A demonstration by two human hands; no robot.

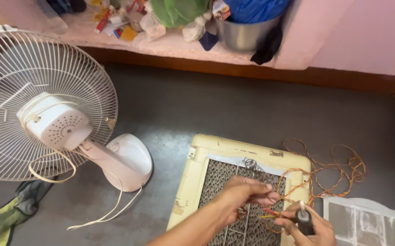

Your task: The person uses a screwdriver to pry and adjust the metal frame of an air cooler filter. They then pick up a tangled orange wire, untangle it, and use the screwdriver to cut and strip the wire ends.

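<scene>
My left hand (245,193) reaches in from the bottom and pinches thin red and yellow twisted wire (329,171) over a cream-coloured panel with a dark mesh grille (218,157). My right hand (311,225), at the bottom edge, grips a small black tool or device with a silver tip pointing up. The wire ends meet between the two hands. The rest of the wire lies in loose loops on the floor to the right of the panel.
A white table fan (47,118) lies on its back at the left, its cord trailing on the grey floor. A green cloth (10,212) sits at the bottom left. A second mesh panel (370,223) is at the bottom right. A cluttered pink ledge with a steel pot (243,34) runs along the top.
</scene>
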